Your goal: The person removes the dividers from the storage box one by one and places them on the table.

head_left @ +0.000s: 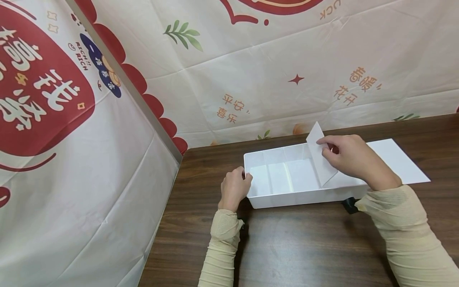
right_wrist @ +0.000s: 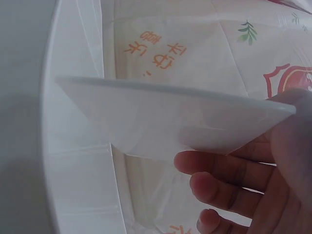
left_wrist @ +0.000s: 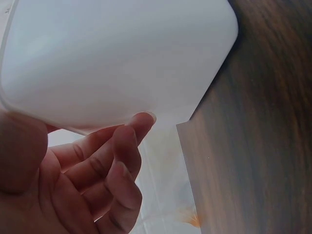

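Note:
A long white plastic box (head_left: 287, 197) with low ridges across its floor lies on the brown table. At its left end my left hand (head_left: 234, 185) grips the short wall; the left wrist view shows the thumb and fingers of the left hand (left_wrist: 83, 180) at the edge of the white wall (left_wrist: 122, 63). My right hand (head_left: 349, 155) pinches a thin white divider (head_left: 319, 155) by its upper part, tilted over the box's right part. The divider (right_wrist: 161, 114) is seen nearly edge-on in the right wrist view, between thumb and fingers of the right hand (right_wrist: 253, 180).
A flat white sheet (head_left: 398, 159) extends to the right of the box, partly hidden by my right hand. A small black piece (head_left: 349, 205) is by the right sleeve. Printed cloth (head_left: 272, 79) hangs behind the table (head_left: 294, 247), and another cloth (head_left: 89, 179) on the left.

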Tool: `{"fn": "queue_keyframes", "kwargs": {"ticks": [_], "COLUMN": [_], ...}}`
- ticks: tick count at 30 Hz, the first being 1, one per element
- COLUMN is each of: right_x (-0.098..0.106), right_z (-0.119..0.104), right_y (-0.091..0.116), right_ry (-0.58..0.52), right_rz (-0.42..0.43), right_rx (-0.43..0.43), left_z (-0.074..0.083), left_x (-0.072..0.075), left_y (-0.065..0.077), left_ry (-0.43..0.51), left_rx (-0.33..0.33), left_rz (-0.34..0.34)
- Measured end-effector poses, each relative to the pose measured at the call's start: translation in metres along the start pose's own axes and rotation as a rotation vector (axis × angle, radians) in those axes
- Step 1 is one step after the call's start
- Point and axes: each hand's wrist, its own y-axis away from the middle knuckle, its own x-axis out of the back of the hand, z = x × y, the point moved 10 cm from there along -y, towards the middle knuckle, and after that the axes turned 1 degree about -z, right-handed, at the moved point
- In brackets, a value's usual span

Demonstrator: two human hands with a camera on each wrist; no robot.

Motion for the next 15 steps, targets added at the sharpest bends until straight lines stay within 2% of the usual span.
{"fn": "queue_keyframes", "kwargs": {"ticks": [7,15], "right_x": [0.013,0.016], "right_z": [0.006,0.012], "right_y": [0.003,0.005], "right_ry": [-0.002,-0.006], "right_rz": [0.053,0.057], "right_rx": [-0.020,-0.038], "left_z": [0.001,0.001], "left_x": [0.000,0.000], "left_y": [0.000,0.001], "left_ry": [0.000,-0.009], "left_rx": [0.001,0.004], "left_rz": [-0.002,-0.005]}}
